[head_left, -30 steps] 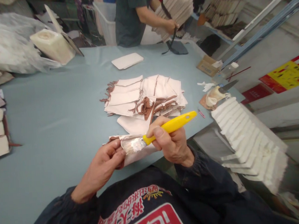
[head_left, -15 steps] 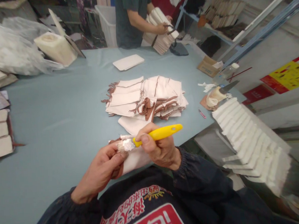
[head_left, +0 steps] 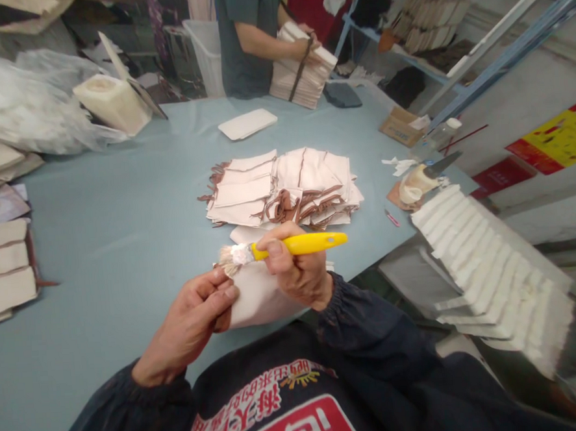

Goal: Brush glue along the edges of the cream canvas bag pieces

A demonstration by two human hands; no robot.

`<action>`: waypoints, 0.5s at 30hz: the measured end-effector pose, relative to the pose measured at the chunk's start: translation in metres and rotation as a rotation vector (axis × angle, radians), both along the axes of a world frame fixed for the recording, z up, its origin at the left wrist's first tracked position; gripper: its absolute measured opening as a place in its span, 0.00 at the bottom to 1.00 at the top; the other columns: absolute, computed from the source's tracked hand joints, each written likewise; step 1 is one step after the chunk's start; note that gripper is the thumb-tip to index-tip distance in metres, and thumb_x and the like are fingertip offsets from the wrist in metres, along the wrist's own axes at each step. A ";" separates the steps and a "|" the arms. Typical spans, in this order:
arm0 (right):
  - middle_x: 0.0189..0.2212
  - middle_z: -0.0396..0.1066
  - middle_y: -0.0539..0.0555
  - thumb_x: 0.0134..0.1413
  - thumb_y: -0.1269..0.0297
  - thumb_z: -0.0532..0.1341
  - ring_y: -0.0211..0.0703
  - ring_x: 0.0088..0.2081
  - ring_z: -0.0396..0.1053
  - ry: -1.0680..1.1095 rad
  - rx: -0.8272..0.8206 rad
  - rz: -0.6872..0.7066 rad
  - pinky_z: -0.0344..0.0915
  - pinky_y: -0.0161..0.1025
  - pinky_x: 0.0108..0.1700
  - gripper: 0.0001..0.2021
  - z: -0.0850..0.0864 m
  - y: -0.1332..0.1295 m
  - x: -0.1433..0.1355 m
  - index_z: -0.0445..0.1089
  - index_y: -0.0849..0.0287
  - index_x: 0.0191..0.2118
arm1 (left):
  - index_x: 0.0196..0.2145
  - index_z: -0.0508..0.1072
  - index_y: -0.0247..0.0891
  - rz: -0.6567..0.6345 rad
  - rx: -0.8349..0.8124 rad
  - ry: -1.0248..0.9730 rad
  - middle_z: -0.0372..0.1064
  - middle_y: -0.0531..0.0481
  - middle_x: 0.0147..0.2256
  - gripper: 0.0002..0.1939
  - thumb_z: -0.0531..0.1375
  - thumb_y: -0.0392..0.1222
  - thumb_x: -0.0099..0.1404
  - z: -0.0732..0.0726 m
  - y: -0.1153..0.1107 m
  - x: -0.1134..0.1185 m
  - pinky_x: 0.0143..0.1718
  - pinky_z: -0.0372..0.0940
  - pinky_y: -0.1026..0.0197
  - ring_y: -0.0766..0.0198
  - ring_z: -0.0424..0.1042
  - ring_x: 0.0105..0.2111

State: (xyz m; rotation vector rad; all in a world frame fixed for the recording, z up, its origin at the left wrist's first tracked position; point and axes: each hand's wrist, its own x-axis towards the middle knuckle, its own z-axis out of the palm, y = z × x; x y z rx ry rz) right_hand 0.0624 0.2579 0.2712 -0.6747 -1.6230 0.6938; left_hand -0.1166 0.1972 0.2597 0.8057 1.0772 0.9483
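Note:
My right hand [head_left: 298,267] is closed round a paintbrush [head_left: 314,242] with a yellow handle. White paste coats the base of its bristles, which touch the edge of a pale fabric piece [head_left: 258,295]. Thumb and fingers of my left hand [head_left: 197,318] pinch that piece at its left edge, near the bristle tips. Part of the piece is hidden behind my right hand. Just beyond lies a pile of similar pale pieces [head_left: 247,179] with brown edging and loose brown strips.
Across the table [head_left: 121,206] a co-worker [head_left: 248,42] holds a strapped bundle [head_left: 299,78]. A flat pale piece [head_left: 248,123] lies at the back. On the right are a cut-open container [head_left: 412,185], a small cutter [head_left: 392,217] and stacked white strips [head_left: 487,275]. Plastic bags [head_left: 32,101] fill the left.
The brush has shifted slightly up and left along the fabric edge, and its bristles now splay. More of the pale piece shows below it. The co-worker's bundle has tipped more upright.

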 end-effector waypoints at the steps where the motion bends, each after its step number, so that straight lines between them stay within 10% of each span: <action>1: 0.26 0.72 0.47 0.70 0.59 0.54 0.35 0.27 0.71 0.006 0.005 -0.030 0.70 0.34 0.30 0.11 -0.004 0.003 0.000 0.69 0.56 0.38 | 0.33 0.72 0.35 0.002 -0.008 -0.011 0.56 0.60 0.18 0.20 0.75 0.50 0.54 0.001 0.001 0.000 0.17 0.47 0.71 0.76 0.48 0.16; 11: 0.24 0.74 0.46 0.72 0.61 0.54 0.36 0.25 0.74 -0.087 0.362 -0.217 0.73 0.34 0.31 0.10 -0.005 0.001 0.015 0.70 0.53 0.40 | 0.41 0.79 0.35 0.084 0.003 -0.077 0.62 0.58 0.19 0.18 0.74 0.41 0.53 0.003 0.006 -0.006 0.16 0.48 0.70 0.74 0.51 0.15; 15: 0.25 0.76 0.46 0.71 0.60 0.55 0.34 0.24 0.74 -0.029 0.488 -0.033 0.73 0.32 0.29 0.09 -0.004 0.005 0.009 0.72 0.53 0.40 | 0.43 0.80 0.35 0.096 0.015 -0.072 0.68 0.55 0.23 0.20 0.73 0.42 0.53 0.005 0.009 -0.007 0.16 0.51 0.69 0.72 0.57 0.16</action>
